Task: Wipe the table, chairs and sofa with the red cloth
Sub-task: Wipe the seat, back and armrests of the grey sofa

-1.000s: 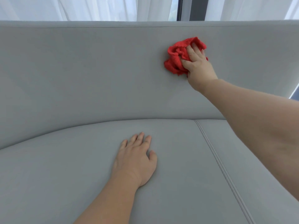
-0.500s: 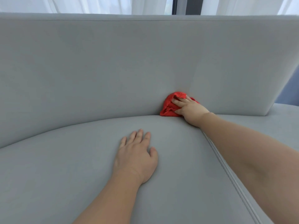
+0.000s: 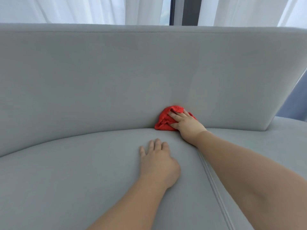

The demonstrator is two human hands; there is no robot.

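Note:
A crumpled red cloth sits low on the grey sofa backrest, right at the crease where it meets the seat cushion. My right hand holds the cloth against the backrest, the fabric bunched between thumb and fingers. Part of the cloth is hidden under that hand. My left hand lies flat on the seat cushion, fingers straight, a short way in front of the cloth and holding nothing.
A stitched seam runs down the seat under my right forearm. The backrest ends at the right, where the seat carries on. White curtains and a dark window frame stand behind the sofa.
My right hand has dragged the red cloth down the backrest from near its top edge to the seat crease, where it has stayed for the last half second. My left hand stays flat on the seat.

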